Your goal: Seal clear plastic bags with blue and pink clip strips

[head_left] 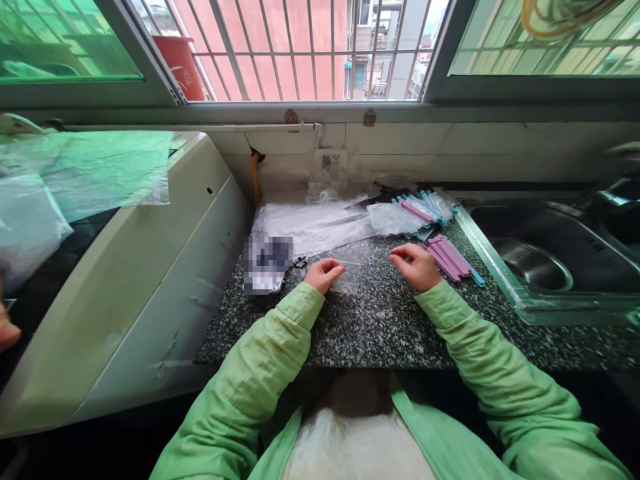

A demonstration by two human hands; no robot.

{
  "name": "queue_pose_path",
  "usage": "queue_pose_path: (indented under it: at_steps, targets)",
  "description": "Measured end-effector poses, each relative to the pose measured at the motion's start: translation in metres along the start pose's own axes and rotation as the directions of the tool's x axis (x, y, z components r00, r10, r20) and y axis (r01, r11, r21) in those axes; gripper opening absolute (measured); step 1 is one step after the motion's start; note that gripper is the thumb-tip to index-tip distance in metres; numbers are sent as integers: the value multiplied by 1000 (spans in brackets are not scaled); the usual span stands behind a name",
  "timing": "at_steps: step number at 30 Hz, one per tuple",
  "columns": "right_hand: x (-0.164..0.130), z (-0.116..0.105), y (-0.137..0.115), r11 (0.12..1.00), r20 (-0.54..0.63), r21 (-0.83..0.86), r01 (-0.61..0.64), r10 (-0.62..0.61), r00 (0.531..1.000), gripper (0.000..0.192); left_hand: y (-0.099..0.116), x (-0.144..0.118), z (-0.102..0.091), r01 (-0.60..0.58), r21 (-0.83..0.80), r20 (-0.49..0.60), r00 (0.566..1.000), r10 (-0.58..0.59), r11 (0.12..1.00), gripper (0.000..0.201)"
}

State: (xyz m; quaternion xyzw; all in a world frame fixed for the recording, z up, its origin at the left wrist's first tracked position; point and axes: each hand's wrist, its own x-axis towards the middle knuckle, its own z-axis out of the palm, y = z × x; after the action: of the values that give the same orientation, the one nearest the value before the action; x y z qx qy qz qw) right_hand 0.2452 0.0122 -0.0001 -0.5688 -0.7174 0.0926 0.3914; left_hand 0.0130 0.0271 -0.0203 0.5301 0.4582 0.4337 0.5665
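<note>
Over the speckled counter (370, 340), my left hand (324, 275) pinches the edge of a small clear plastic bag (349, 279). The bag spreads to the right of the fingertips, with a pale line along its top. Apart from it, my right hand (417, 267) has thumb and fingers pressed together, and nothing shows between them. Just beyond that hand lie flat pink sticks (450, 258) with a blue stick (477, 277) beside them. Behind these, a pile of bagged blue and pink sticks (425, 207) rests on clear plastic.
A blurred-out item (267, 265) lies left of my left hand. White plastic sheeting (315, 223) covers the counter's back. The steel sink (540, 247) is at right, a tilted pale appliance (165, 267) at left. Another person's hand (7, 330) shows at the left edge.
</note>
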Motion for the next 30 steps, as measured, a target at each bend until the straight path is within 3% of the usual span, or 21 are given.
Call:
queue_pose_path:
  at_steps: [2,4,6,9,16,23,26,30]
  targets:
    - [-5,-22,28,959,-113,-284,-10,-23,993,22,2,1,0,31,-13,-33,999,-31,999,28]
    - [-16,-43,52,837,-152,-543,-66,-21,988,25,2,1,0,52,-25,-33,998,-53,998,26]
    - [-28,-56,68,718,-153,-690,-91,-21,988,28,2,2,2,62,-37,-18,998,-62,997,24]
    - [-42,-63,74,620,-125,-781,-74,-40,991,30,2,1,3,66,-52,-6,998,-67,996,21]
    - [-43,-58,66,542,-67,-839,-54,-5,998,32,2,1,1,72,-114,-9,997,-74,991,15]
    - [-42,-56,63,590,-63,-807,-41,-16,998,28,-2,3,0,52,-123,-9,999,-54,991,13]
    - [-37,-52,55,688,-101,-725,-28,-67,993,27,-6,5,-1,37,-105,6,999,-37,994,15]
    - [-27,-35,31,869,-36,-483,104,-138,990,25,-13,7,-5,14,-77,62,998,-9,997,19]
